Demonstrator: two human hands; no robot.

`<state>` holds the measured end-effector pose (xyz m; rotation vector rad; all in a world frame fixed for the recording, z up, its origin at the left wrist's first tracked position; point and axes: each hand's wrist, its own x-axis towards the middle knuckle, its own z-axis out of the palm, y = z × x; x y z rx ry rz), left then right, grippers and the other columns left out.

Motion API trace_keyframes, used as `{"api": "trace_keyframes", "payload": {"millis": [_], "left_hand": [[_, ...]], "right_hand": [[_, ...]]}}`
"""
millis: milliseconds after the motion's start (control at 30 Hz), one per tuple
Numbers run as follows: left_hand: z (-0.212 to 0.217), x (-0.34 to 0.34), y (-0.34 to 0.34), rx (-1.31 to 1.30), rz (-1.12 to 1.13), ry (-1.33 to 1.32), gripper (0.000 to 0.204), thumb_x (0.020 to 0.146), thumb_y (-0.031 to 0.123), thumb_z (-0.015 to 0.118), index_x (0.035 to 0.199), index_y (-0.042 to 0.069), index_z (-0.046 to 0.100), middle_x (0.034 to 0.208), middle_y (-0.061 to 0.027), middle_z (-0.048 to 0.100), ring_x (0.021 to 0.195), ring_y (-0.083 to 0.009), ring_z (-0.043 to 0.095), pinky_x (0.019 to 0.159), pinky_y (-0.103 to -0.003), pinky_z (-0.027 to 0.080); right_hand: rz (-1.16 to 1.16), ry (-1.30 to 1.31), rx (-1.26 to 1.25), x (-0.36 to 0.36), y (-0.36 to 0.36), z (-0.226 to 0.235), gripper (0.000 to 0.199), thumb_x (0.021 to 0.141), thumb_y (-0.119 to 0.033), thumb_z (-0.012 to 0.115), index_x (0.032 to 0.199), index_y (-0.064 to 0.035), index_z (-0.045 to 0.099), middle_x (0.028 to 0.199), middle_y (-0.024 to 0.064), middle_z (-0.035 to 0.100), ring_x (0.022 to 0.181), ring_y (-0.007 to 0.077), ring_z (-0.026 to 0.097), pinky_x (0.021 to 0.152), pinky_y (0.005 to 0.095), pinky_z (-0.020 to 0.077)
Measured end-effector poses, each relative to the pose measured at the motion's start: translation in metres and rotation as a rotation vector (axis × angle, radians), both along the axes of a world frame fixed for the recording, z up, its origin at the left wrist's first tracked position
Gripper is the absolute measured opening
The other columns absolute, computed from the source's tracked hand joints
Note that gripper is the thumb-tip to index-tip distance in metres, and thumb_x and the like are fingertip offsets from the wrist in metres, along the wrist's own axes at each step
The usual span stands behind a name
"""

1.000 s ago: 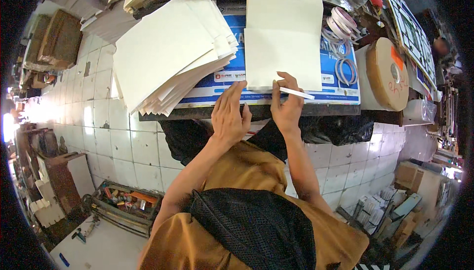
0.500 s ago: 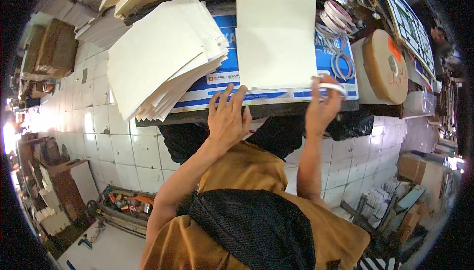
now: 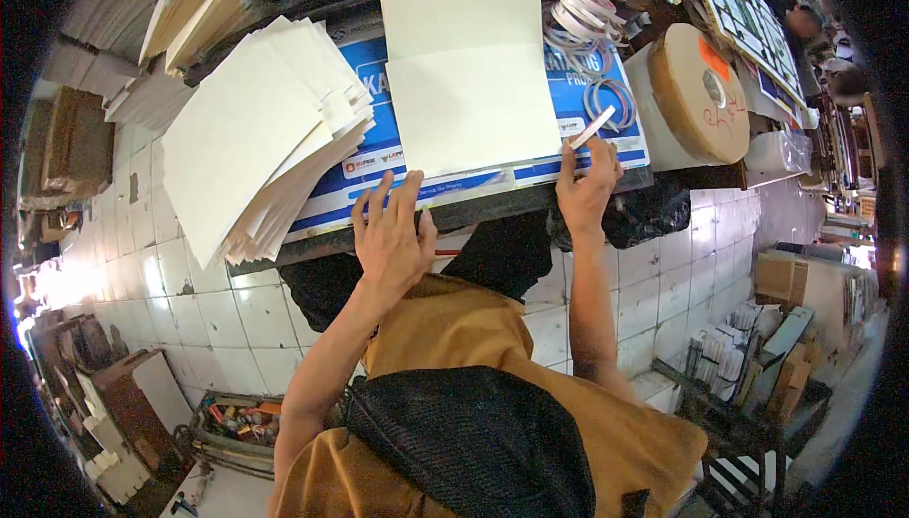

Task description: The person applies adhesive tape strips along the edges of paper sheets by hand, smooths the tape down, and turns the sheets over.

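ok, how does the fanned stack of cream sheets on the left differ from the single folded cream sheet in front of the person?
1. The fanned stack holds many sheets with splayed edges; the folded sheet is one piece, its lower flap doubled over.
2. The stack lies skewed and overhangs the table's near edge; the folded sheet lies square, wholly on the blue mat.
3. No hand touches the stack; the right hand, holding a white stick, is at the folded sheet's lower right corner.
Both are the same cream colour.
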<state>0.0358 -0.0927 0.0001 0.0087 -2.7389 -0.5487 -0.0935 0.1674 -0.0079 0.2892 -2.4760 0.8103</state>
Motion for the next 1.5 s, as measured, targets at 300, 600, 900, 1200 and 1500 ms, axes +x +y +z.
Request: {"api": "trace_keyframes", "payload": {"millis": [300,600,900,1200,1500], "left_hand": [[0.0,0.001,-0.002,0.002,-0.023,0.005,0.058,0.086,0.012,0.068,0.143,0.007,0.053,0.135,-0.0112,0.063,0.134,-0.0321,0.051,0.113,-0.051,0.032],[0.024,-0.004,-0.01,-0.164,-0.13,-0.099,0.054,0.096,0.03,0.064,0.145,0.008,0.055,0.134,-0.015,0.058,0.133,-0.0365,0.048,0.115,-0.058,0.028],[0.028,-0.047,0.061,0.013,-0.238,-0.083,0.054,0.1,0.033,0.058,0.148,0.01,0.052,0.159,-0.0213,0.04,0.149,-0.045,0.032,0.119,-0.058,0.031],[0.0,-0.051,0.083,-0.02,-0.142,-0.085,0.054,0.098,0.034,0.061,0.147,0.012,0.054,0.16,-0.0177,0.039,0.149,-0.0426,0.033,0.12,-0.057,0.028],[0.006,-0.056,0.086,-0.005,-0.13,-0.108,0.056,0.098,0.039,0.059,0.147,0.01,0.054,0.161,-0.0179,0.038,0.151,-0.0418,0.029,0.121,-0.058,0.025]], "right_hand": [[-0.022,-0.037,0.144,0.0,-0.001,-0.002,0.016,0.092,-0.015,0.069,0.105,-0.008,0.062,0.101,0.0102,0.063,0.106,0.0322,0.058,0.091,0.0515,0.035],[-0.038,-0.072,0.272,0.004,-0.008,0.012,0.018,0.09,-0.015,0.068,0.108,-0.0116,0.065,0.109,0.0088,0.065,0.115,0.0308,0.056,0.092,0.051,0.0337],[0.136,-0.162,0.037,0.058,-0.034,0.019,0.022,0.092,-0.017,0.072,0.114,-0.014,0.071,0.103,0.0037,0.072,0.104,0.0256,0.062,0.096,0.0445,0.031],[0.103,-0.221,-0.138,0.07,-0.013,0.02,0.022,0.09,-0.014,0.073,0.112,-0.0139,0.071,0.099,0.0,0.071,0.104,0.0221,0.062,0.096,0.0436,0.0316],[0.113,-0.141,-0.045,0.076,-0.019,0.031,0.015,0.089,-0.01,0.075,0.104,-0.0096,0.07,0.099,0.0044,0.071,0.097,0.0241,0.065,0.085,0.0352,0.0412]]}}
